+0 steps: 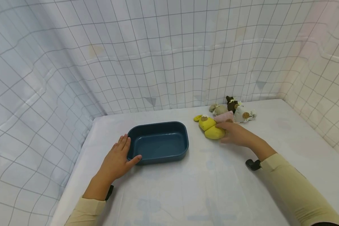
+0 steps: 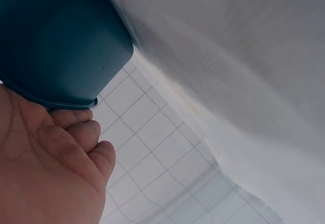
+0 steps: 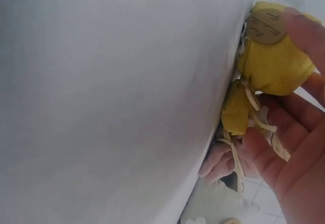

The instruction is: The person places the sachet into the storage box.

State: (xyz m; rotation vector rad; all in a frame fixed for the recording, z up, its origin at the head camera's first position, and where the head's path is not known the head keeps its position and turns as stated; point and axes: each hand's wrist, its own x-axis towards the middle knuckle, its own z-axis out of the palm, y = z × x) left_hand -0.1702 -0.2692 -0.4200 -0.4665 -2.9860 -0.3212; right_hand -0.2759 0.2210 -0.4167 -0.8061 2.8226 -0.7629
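Note:
My left hand (image 1: 115, 161) rests on the left end of a dark blue rectangular basin (image 1: 158, 160), fingers straight along the outside and thumb over the near rim. The left wrist view shows the palm beside the basin's wall (image 2: 66, 46). Right of the basin, my right hand (image 1: 237, 135) grips the nearer of two small yellow cloth sachets (image 1: 214, 132), thumb against its round brown label (image 3: 266, 26). The other yellow sachet (image 1: 206, 123) lies just behind, touching it. Some fingertips are hidden behind the cloth in the right wrist view.
Beyond the right hand lie more tied sachets: pink (image 1: 224, 117), beige (image 1: 219, 109), dark brown (image 1: 231, 105) and white (image 1: 241, 114). A white cloth (image 1: 169, 194) covers the table. Grid-patterned white curtains (image 1: 164, 62) hang behind and at both sides.

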